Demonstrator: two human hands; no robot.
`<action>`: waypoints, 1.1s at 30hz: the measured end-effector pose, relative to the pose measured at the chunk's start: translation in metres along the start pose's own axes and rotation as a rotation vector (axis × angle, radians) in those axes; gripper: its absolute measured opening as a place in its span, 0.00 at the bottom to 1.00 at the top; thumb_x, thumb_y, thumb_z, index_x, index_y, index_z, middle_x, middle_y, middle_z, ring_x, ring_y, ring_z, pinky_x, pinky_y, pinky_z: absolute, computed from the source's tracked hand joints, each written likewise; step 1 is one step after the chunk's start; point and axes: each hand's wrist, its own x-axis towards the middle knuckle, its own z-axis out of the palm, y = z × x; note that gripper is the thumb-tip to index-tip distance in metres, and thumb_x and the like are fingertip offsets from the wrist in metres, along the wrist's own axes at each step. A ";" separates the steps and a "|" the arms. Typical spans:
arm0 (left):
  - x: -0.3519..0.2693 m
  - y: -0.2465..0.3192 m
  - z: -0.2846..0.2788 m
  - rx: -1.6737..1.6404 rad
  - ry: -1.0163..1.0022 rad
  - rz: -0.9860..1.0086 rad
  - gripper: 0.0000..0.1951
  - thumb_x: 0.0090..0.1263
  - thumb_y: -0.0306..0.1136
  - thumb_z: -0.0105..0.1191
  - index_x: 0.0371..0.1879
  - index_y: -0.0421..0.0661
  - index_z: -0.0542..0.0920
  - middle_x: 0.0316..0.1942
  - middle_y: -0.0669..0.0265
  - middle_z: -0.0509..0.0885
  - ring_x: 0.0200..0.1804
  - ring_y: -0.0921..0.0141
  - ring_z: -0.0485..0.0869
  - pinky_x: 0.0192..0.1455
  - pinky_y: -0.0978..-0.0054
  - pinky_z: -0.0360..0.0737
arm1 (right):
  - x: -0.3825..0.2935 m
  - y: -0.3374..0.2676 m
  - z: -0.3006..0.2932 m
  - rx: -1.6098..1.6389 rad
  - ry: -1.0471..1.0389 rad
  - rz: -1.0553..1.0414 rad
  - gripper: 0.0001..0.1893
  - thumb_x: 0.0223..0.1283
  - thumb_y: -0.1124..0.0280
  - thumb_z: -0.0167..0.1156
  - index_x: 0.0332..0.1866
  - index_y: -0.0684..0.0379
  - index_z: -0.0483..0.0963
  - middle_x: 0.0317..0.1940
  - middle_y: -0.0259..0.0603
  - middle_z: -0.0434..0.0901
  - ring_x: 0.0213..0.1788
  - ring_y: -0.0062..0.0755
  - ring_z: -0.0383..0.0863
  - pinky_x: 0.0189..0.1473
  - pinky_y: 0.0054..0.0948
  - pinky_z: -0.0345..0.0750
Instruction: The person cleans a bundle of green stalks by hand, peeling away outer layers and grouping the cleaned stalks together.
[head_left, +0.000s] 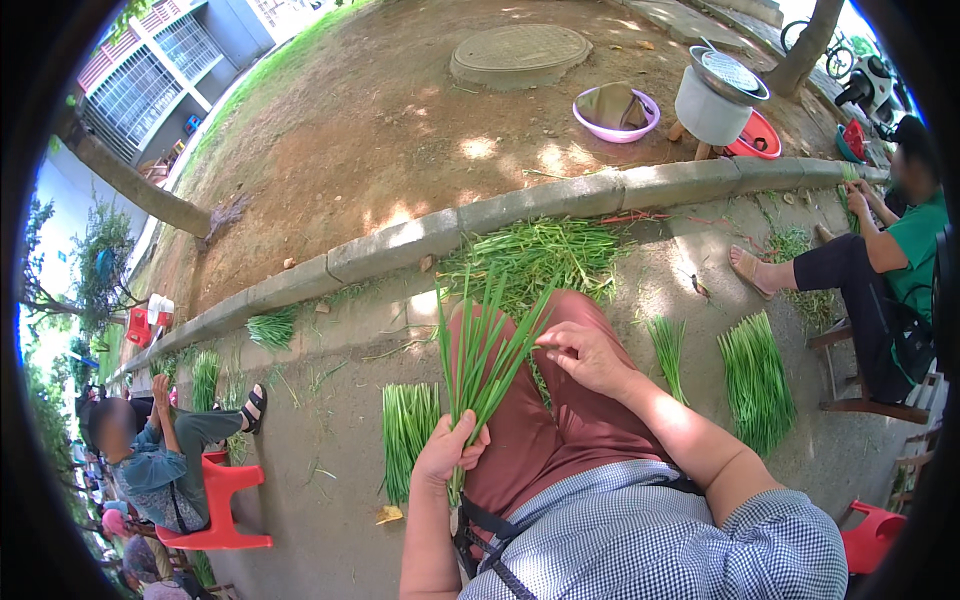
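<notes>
My left hand (454, 448) is closed around the lower ends of a fanned bunch of long green leaves (480, 360), which look like garlic chives; their tips point up and away from me. My right hand (589, 360) is at the right edge of this bunch, thumb and fingers bent close to the leaf tips. Whether it pinches a leaf is unclear. A neat bundle of green stalks (409, 442) lies on the pavement left of my legs. To the right lie a small bundle (667, 356) and a larger bundle (757, 382). Beyond my knees is a loose green heap (547, 259).
A concrete curb (540, 202) runs across beyond the heap. Past it stand a pink basin (616, 112) and a white round stand (712, 109) bearing a metal bowl. One person sits at left on a red plastic chair (217, 502); another sits at right in a green shirt (915, 240).
</notes>
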 end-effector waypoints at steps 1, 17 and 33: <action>0.000 0.000 0.000 -0.006 0.005 -0.001 0.22 0.76 0.47 0.41 0.26 0.42 0.75 0.10 0.75 0.63 0.12 0.81 0.56 0.14 0.82 0.53 | 0.000 0.003 0.000 -0.012 -0.015 -0.029 0.11 0.56 0.81 0.58 0.45 0.62 0.78 0.37 0.40 0.78 0.35 0.30 0.79 0.39 0.24 0.76; -0.001 -0.008 -0.006 -0.034 -0.004 0.051 0.20 0.74 0.47 0.47 0.29 0.41 0.76 0.10 0.76 0.62 0.11 0.82 0.55 0.14 0.81 0.52 | -0.011 -0.009 -0.015 -0.276 -0.015 -0.033 0.06 0.53 0.76 0.61 0.37 0.62 0.77 0.32 0.41 0.77 0.33 0.39 0.79 0.37 0.31 0.75; -0.002 -0.003 0.000 -0.030 0.021 0.039 0.17 0.72 0.43 0.51 0.27 0.40 0.75 0.11 0.77 0.63 0.12 0.82 0.56 0.14 0.81 0.53 | -0.006 -0.005 -0.014 0.037 0.150 0.168 0.02 0.57 0.76 0.58 0.35 0.63 0.75 0.26 0.34 0.74 0.28 0.22 0.72 0.32 0.22 0.69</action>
